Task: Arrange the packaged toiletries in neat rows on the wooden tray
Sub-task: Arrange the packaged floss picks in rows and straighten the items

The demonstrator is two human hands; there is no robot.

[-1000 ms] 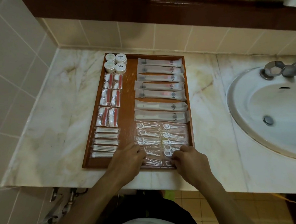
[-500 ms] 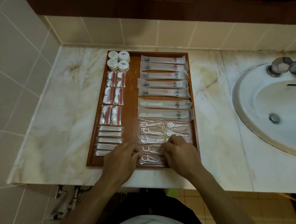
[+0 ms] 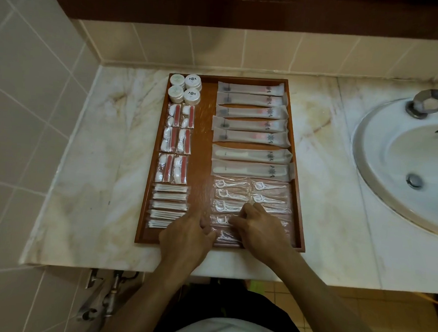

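1. Nearest us, our left hand (image 3: 187, 237) rests on the front of the wooden tray (image 3: 143, 228), fingers loosely curled with their tips at the left ends of the bottom floss pick packets (image 3: 224, 235). We cannot tell whether it pinches one or only presses it.
2. Just beside it, our right hand (image 3: 260, 232) lies over the right-hand packets, fingers bent and slightly spread, tips on the film; a firm grip is not visible.
3. These packets look light, thin and slippery, so we judge they will slide and overlap easily. Nudging them flat by their edges, or pinching a sealed end, seems safest.
4. To the left lie cotton swab packets (image 3: 168, 205).
5. Further back sit the toothbrush sleeves (image 3: 251, 137), soft and long.
6. Farthest, four round tubs (image 3: 185, 88) stand in the left corner.
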